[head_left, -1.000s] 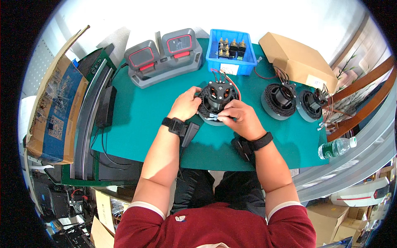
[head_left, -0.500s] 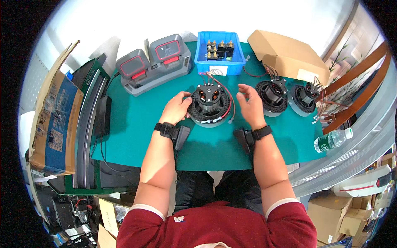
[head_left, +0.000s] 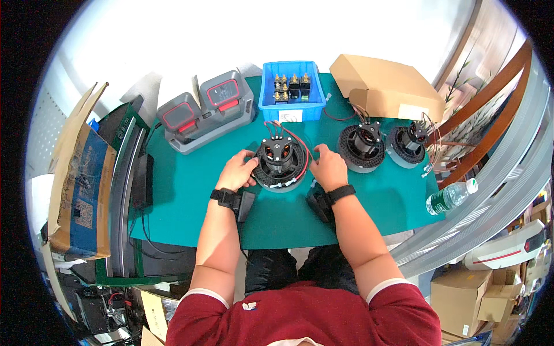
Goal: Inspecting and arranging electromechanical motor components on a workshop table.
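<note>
A black brushless motor (head_left: pixel 277 151) with copper windings sits upright on a round, perforated black base (head_left: pixel 262 176) at the middle of the table. Red and dark wires (head_left: pixel 301 143) rise from its back and loop round its right side to pale connectors at the front. My left hand (head_left: pixel 235 172) is closed on the left edge of this base, thumb on top; its lower fingers are partly hidden. At the right edge, my right hand (head_left: pixel 330 169) is half curled with thumb and forefinger apart, close beside the red wire; whether it touches is unclear. Both wrists wear black strapped devices.
Two similar motor units (head_left: pixel 362 147) (head_left: pixel 408 143) stand to the right. Behind are a blue bin (head_left: pixel 321 113) of small black parts with brass posts, a cardboard box (head_left: pixel 392 86) and a grey twin battery charger (head_left: pixel 199 135). A water bottle (head_left: pixel 451 197) lies near the right edge.
My right hand has moved left to the motor's right edge, its fingers drawing in. My left hand stays on the base. The whole view has shifted slightly, with the table appearing lower and further left.
</note>
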Available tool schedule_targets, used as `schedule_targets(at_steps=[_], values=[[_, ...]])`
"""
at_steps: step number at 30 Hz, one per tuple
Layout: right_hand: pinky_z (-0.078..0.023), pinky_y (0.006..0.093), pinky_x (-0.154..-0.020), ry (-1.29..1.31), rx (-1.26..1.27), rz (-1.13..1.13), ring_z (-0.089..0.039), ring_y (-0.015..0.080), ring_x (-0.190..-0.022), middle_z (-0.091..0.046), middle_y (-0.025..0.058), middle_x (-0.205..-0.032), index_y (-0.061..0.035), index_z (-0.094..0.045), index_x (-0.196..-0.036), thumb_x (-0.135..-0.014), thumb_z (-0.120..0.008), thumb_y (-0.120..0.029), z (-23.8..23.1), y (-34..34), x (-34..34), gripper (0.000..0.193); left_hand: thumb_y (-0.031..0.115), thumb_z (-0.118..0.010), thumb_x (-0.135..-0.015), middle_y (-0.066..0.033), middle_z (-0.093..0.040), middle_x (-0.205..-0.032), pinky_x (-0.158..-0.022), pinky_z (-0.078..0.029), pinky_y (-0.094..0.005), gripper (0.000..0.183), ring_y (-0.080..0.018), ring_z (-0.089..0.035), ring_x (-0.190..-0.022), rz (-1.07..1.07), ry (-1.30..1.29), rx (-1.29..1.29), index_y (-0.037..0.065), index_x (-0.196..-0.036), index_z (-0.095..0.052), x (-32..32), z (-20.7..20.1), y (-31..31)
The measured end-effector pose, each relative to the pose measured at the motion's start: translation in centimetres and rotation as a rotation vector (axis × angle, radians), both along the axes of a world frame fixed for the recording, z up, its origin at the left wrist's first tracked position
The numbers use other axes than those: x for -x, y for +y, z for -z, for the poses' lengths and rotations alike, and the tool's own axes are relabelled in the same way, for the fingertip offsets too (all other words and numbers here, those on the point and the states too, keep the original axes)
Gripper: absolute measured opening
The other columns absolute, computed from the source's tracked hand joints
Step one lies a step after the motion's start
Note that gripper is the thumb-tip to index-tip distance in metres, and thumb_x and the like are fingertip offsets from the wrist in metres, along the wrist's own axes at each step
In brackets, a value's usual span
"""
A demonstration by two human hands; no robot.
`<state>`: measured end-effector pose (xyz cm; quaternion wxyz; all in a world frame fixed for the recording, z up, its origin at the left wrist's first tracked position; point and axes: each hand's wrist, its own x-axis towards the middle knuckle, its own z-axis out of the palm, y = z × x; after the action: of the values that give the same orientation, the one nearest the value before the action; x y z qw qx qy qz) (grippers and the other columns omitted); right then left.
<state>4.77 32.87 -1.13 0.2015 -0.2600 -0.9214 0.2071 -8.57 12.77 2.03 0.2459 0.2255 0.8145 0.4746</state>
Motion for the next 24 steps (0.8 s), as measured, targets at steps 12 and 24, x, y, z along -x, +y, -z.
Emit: schedule_targets(at_steps=[12, 24], values=[[-0.049, 0.0382, -0.067, 0.303, 0.242, 0.023, -0.063, 0.0283, -0.071, -0.064, 0.0141, -0.080, -0.0044, -0.060, -0.094, -0.069, -0.060, -0.006, 0.3, 0.6, -0.4, 0.025, 0.032, -0.054, -0.084, -0.0099, -0.061, -0.078, -0.041, -0.044, -0.0252, 0.048, -0.0168, -0.061, -0.054, 0.057, -0.253, -0.027, 0.002, -0.120, -0.045, 1.9, 1.2, -0.6], [-0.050, 0.0269, -0.059, 0.498, 0.665, -0.145, -0.063, 0.0157, -0.069, -0.065, 0.0120, -0.086, 0.0042, -0.055, -0.111, -0.076, -0.064, -0.007, -0.1, -0.5, 1.0, 0.038, 0.036, -0.055, -0.085, -0.0054, -0.056, -0.075, -0.044, -0.043, -0.0242, 0.038, -0.0141, -0.058, -0.055, -0.006, -0.261, -0.052, 0.005, -0.107, -0.052, 1.7, 2.0, -0.3]])
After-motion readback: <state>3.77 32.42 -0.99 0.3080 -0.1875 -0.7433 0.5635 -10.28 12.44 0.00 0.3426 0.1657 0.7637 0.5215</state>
